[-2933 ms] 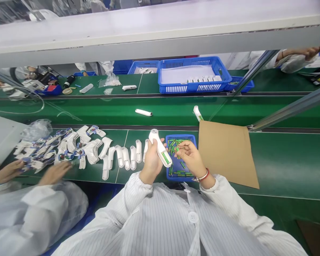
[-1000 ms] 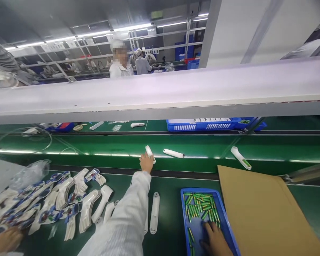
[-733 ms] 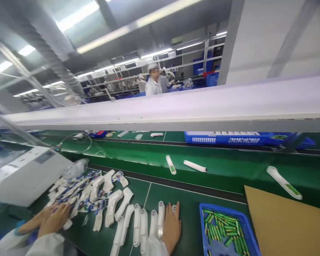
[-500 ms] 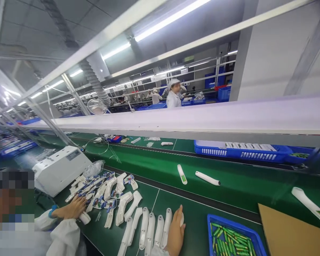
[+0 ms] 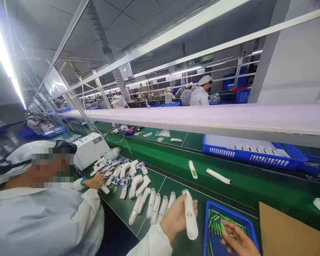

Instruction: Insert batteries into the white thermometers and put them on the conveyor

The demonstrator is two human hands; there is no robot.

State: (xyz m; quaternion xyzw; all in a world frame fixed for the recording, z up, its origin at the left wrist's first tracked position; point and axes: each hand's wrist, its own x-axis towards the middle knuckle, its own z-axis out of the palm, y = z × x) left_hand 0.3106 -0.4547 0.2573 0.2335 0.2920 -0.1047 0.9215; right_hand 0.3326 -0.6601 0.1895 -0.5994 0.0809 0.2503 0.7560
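Observation:
My left hand point(image 5: 176, 218) grips a long white plastic device housing point(image 5: 190, 215), holding it upright above the belt. My right hand point(image 5: 238, 241) reaches over a blue tray point(image 5: 226, 212) of loose green batteries point(image 5: 214, 222), its fingers among them. Whether those fingers pinch a battery is hidden. Just left of my left hand, a row of white housings point(image 5: 150, 202) lies on the green belt.
A co-worker point(image 5: 42, 217) sits to my left, one hand point(image 5: 96, 181) on a heap of white parts with blue labels point(image 5: 117, 176). Brown cardboard point(image 5: 282, 231) lies right of the tray. White devices point(image 5: 193, 169) lie on the farther belt, below a blue crate point(image 5: 250, 156).
My left hand has risen from the end of the row with a white housing in it. My right hand has entered view over the tray. The view has swung, showing more of the co-worker.

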